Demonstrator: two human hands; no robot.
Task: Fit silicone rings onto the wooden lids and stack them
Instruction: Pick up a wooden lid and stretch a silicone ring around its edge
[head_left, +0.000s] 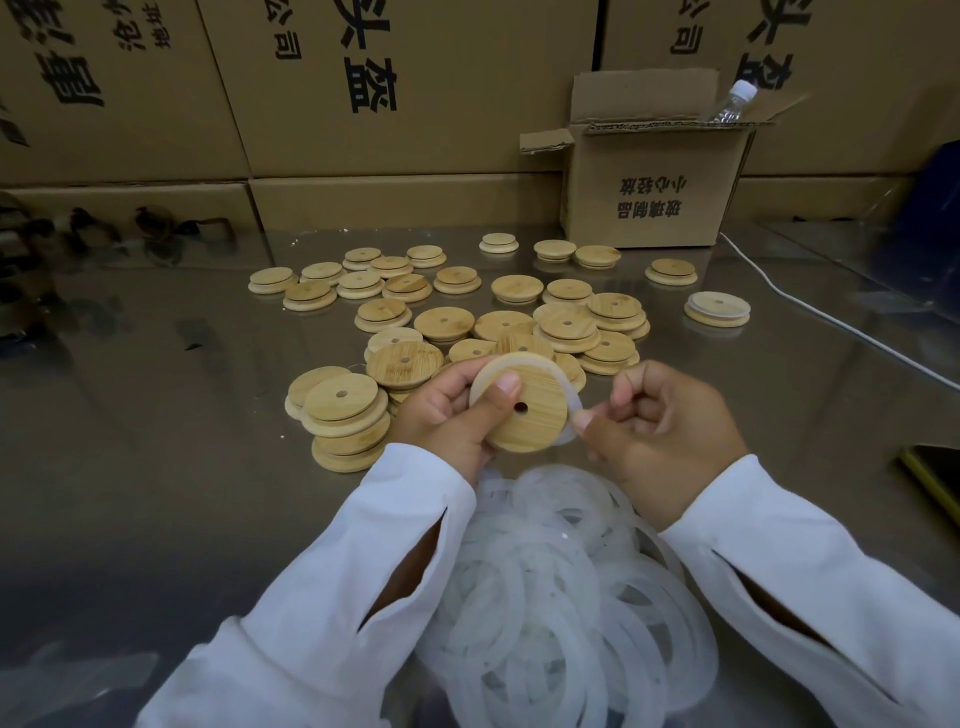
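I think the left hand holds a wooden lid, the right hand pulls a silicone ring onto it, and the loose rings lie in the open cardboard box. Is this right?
Not quite: the head view shows the loose rings piled on the table near the person, not in the cardboard box. The rest is right.

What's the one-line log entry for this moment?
left hand: holds wooden lid | right hand: pinches silicone ring at lid edge | ring pile: below hands
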